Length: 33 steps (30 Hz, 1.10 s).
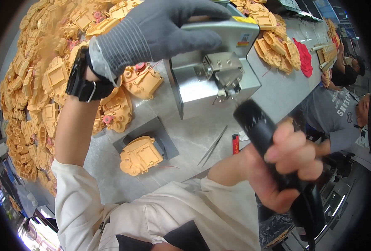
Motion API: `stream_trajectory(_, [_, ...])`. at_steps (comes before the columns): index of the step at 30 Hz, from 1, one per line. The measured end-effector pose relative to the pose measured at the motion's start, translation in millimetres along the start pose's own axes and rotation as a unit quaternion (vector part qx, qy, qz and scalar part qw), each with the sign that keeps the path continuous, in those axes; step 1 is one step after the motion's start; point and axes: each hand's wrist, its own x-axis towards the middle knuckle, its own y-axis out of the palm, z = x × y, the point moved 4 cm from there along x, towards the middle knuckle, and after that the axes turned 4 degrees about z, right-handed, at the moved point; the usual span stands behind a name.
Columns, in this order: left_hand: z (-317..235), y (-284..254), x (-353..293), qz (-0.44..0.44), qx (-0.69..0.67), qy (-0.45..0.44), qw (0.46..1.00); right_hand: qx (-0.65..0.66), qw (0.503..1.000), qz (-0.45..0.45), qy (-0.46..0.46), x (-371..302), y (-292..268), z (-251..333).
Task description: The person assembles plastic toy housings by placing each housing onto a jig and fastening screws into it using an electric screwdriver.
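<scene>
The left hand (175, 31) wore a smooth, dark grey glove (162, 37), its cuff (120, 46) ribbed and crossed by rows of pale stitching. A translucent, whitish, crumpled band (99, 60) ringed the wrist at the cuff's edge. Below it sat a black watch (77, 75) with a wide black strap (99, 90) and a silvery metal buckle (94, 91). The right hand (281, 167) was bare. The shirt (164, 205) was off-white and loosely creased, with wide sleeves (79, 196) that left both forearms uncovered. Its black collar (187, 236) spread in two pointed flaps, and a small dark detail, too small to make out, marked the left side.
</scene>
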Motion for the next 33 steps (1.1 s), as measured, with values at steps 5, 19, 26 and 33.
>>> stream_trajectory(5, [6, 9, 4, 0.026, -0.004, -0.065, 0.998, 0.034, 0.999, -0.037, -0.005, -18, -13, 16])
stream_trajectory(19, [35, 12, 26, 0.138, -0.242, 0.347, 0.896, 0.001, 1.000, -0.019, -0.016, -17, -10, 10])
stream_trajectory(26, [43, 3, 25, 0.148, -0.288, 0.336, 0.884, 0.014, 0.999, -0.044, -0.010, -20, -8, 6])
stream_trajectory(33, [45, 6, 34, 0.095, -0.251, 0.106, 0.957, 0.012, 0.994, -0.108, -0.013, -18, -16, 11])
